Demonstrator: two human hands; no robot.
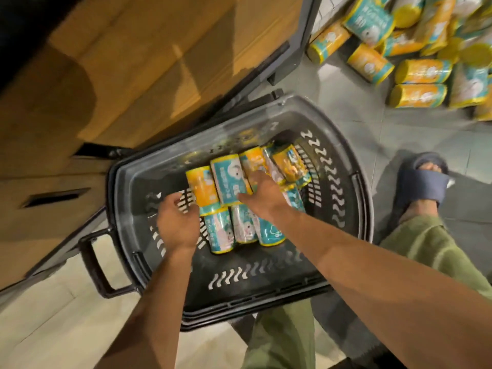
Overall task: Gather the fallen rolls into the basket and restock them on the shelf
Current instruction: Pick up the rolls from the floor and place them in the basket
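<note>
A black plastic basket (266,272) stands on the floor in front of me, holding several rolls in teal and orange wrappers (226,179). My left hand (177,222) is inside the basket at the left of the rolls, fingers curled, touching an orange roll (203,186); whether it grips it is unclear. My right hand (262,195) lies on top of the rolls in the middle, fingers spread over them. More fallen rolls (415,73) lie in a heap on the floor at the upper right.
A wooden shelf unit (111,83) with a dark metal frame runs along the left. The basket's handle (93,262) sticks out toward the lower left. My foot in a dark slipper (420,182) stands right of the basket on the grey tiled floor.
</note>
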